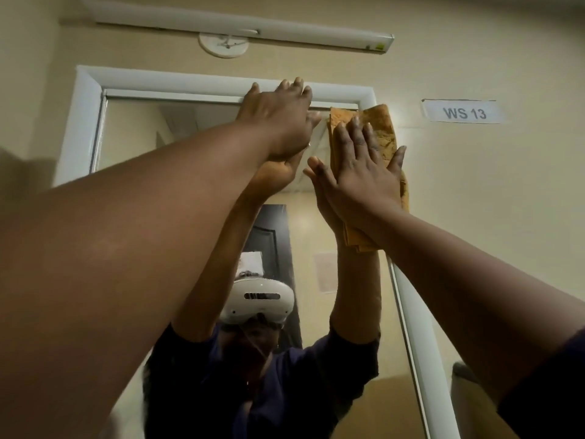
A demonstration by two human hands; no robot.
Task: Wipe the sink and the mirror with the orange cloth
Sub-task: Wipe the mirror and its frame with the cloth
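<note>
The mirror (152, 134) hangs on the wall in a white frame (82, 122). My right hand (361, 166) lies flat, fingers spread, and presses the folded orange cloth (383, 128) against the mirror's upper right corner. My left hand (281, 118) rests with spread fingers on the top rail of the frame, holding nothing. Both arms reach up, and the glass reflects them. The sink is out of view.
A white light fixture (240, 26) and a round white fitting (223, 45) sit above the mirror. A label reading "WS 13" (463, 113) is stuck on the beige wall at the right. The mirror reflects a person wearing a white headset (258, 301).
</note>
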